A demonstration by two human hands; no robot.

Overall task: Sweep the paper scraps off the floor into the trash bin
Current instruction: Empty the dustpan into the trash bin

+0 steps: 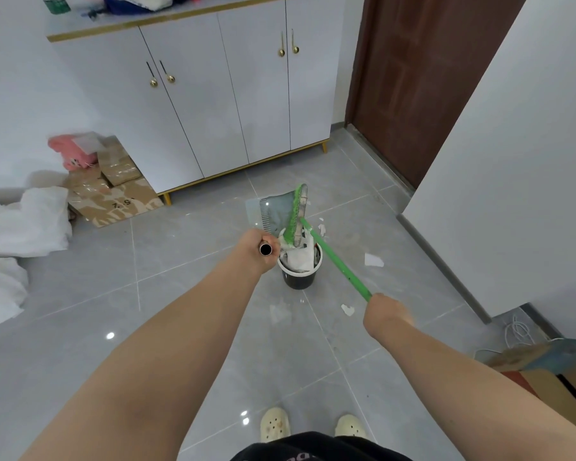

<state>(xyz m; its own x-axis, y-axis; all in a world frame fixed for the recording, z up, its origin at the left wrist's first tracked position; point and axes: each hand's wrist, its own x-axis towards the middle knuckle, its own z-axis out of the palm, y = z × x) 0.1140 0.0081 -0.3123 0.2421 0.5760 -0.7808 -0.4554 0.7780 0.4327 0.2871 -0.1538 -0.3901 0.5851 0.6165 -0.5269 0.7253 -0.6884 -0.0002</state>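
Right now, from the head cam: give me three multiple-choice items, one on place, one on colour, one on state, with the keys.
1. Where is the broom head?
A. Over the trash bin, against the dustpan
B. Leaning in the doorway
C. Propped against the cabinet

2. What colour is the broom handle?
A. Red
B. Green
C. Blue

3. What is the state of the paper scraps?
A. All in the bin
B. Some lie on the floor near the bin
C. Piled on the cabinet top

Answers:
1 A: the bristles sit above the bin's rim beside the tilted dustpan.
2 B: the pole running to the right hand is bright green.
3 B: white bits lie on the tiles to the right of the bin.
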